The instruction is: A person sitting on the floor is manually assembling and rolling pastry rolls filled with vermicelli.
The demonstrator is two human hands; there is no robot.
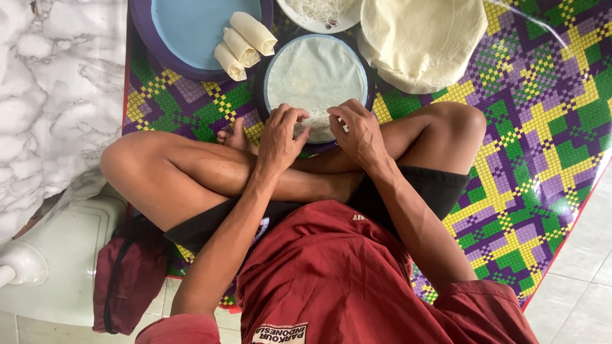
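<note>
From the head camera I look straight down on my crossed bare legs and both hands at the near edge of a small round plate [274, 60]. My left hand [280, 137] has its fingers curled in, fingertips pinched together on the near rim of the thin, pale spring-roll wrapper [315, 73] spread flat on that plate. My right hand [360, 134] mirrors it just beside, fingers bent and tips pressing the same edge of the wrapper; a little white filling [317, 121] shows between the two hands, though I cannot tell how much lies under the fingers. Both hands are closed in a light pinch on the wrapper, not flat or spread.

I count one wrapper on the plate, lying mostly beyond my fingertips, away from my body, with only its nearest edge under them. Three finished rolls [245, 41] lie side by side on the rim of a large blue tray [191, 28] to the upper left, well apart from my hands. One stack of unused wrappers [424, 38] sits at the upper right, near the plate. One white dish of pale noodles [319, 13] is at the top edge, partly cut off.

Everything rests on a woven mat [529, 127] patterned in purple, green and yellow.
</note>
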